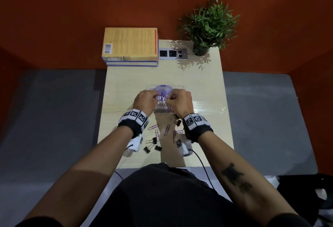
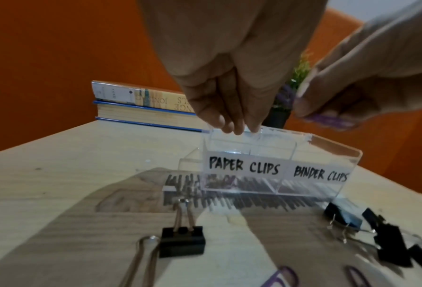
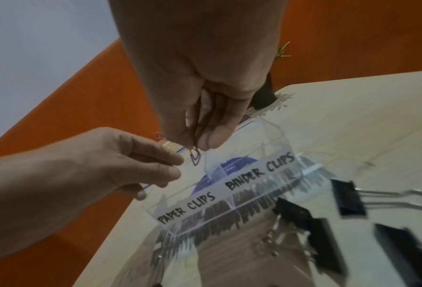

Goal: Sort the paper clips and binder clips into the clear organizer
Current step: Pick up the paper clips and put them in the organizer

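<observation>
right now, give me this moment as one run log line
left hand steadies clear organizer | right hand pinches purple paper clip over it | binder clips loose on table

The organizer [image 2: 303, 153] is clear, shiny plastic with white paper labels. In front of it lie black binder clips [image 2: 182, 242] with shiny metal handles. The surface [image 1: 203, 82] looks like pale, smooth wood.

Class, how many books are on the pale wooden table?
2: a yellow paperback book atop a blue-covered book, stacked at the table's far left corner; none looks hidden.
</observation>
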Available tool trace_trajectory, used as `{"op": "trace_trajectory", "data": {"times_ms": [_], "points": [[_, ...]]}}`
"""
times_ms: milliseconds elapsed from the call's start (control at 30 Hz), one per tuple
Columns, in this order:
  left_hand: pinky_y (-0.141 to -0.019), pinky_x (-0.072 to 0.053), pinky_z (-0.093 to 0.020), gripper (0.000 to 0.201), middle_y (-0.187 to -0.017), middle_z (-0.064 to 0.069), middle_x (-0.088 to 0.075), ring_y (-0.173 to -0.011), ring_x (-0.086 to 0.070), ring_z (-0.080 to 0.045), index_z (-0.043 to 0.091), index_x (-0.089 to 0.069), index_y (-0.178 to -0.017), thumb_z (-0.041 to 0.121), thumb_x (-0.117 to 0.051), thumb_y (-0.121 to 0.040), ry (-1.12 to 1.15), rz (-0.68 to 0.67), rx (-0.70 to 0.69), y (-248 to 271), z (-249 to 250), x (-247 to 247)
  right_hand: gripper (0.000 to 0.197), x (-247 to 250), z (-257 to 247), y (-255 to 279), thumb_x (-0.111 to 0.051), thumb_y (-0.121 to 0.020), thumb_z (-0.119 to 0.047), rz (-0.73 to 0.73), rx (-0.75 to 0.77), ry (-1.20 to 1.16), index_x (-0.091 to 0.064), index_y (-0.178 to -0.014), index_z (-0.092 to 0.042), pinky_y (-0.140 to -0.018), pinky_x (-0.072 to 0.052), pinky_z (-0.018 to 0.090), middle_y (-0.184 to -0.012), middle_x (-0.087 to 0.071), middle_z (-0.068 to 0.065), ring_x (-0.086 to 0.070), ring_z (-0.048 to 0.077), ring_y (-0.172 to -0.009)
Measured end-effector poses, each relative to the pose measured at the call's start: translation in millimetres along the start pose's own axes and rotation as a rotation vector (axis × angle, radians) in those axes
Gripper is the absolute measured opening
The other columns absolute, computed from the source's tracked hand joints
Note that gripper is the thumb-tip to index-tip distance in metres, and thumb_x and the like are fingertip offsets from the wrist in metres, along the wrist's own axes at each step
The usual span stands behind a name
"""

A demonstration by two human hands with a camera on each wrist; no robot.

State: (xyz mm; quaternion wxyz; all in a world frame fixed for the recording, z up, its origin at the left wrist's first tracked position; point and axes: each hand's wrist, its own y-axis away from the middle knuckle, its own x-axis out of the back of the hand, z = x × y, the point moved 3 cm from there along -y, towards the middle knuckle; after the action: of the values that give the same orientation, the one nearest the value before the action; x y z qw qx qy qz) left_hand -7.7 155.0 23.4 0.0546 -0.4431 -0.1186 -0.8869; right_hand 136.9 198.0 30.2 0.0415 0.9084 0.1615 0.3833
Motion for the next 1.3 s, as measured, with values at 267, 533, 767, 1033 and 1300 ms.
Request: {"op": "trace_trajectory", "data": {"times_ms": [267,533,767,1033,1300], "points": [[-0.072,-0.053,-0.038,0.016,-0.094,-0.003,-0.071,-0.09,-0.059,-0.024,0.018,-0.07,-0.098,0.01,-0.061,-0.087,-0.01,0.132,0.036,51.0,-30.9,9.5,0.018,-19.6,-10.3,-20.5,-0.067,-0.073,-0.001,-0.029,0.101,0.146,-0.075,-0.074,-0.016,-0.067,-0.06,0.038,-0.073,-0.075,0.008,-0.068,0.025,-0.068],[-0.081,-0.051,-0.039,0.026,-0.108,-0.006,-0.061,-0.102,-0.056,-0.025,0.013,-0.062,-0.114,0.023,-0.06,-0.091,-0.162,-0.273,-0.053,86.9,-41.4,-34.3,0.016,-8.4,53.1,53.1,-0.064,-0.077,0.002,-0.163,0.165,0.276,-0.072,-0.075,-0.012,-0.061,-0.047,0.025,-0.079,-0.071,0.008,-0.065,0.026,-0.071],[-0.073,-0.05,-0.038,0.036,-0.107,-0.008,-0.055,-0.098,-0.054,-0.027,0.011,-0.059,-0.112,0.024,-0.071,-0.081,-0.26,-0.273,-0.083,87.8,-30.4,-54.2,0.02,-25.7,68.8,92.8,-0.07,-0.075,-0.007,-0.29,0.223,0.422,-0.064,-0.094,-0.009,-0.055,-0.048,0.036,-0.095,-0.06,0.012,-0.061,0.036,-0.076],[-0.071,-0.052,-0.042,0.012,-0.099,-0.013,-0.06,-0.092,-0.057,-0.034,0.006,-0.062,-0.098,0.012,-0.062,-0.088,-0.177,-0.194,0.011,74.7,-30.5,-56.9,0.011,-40.4,68.2,96.1,-0.066,-0.081,-0.007,-0.226,0.155,0.401,-0.062,-0.092,-0.007,-0.055,-0.044,0.033,-0.091,-0.058,0.013,-0.059,0.036,-0.074],[-0.067,-0.052,-0.038,0.011,-0.09,-0.015,-0.067,-0.085,-0.059,-0.034,0.004,-0.068,-0.09,0.003,-0.061,-0.082,-0.226,-0.211,0.045,75.2,-28.7,-60.6,0.025,-31.4,75.4,97.1,-0.061,-0.094,-0.025,-0.127,0.027,0.379,-0.069,-0.082,-0.004,-0.058,-0.043,0.031,-0.083,-0.063,0.013,-0.061,0.034,-0.073]]}}
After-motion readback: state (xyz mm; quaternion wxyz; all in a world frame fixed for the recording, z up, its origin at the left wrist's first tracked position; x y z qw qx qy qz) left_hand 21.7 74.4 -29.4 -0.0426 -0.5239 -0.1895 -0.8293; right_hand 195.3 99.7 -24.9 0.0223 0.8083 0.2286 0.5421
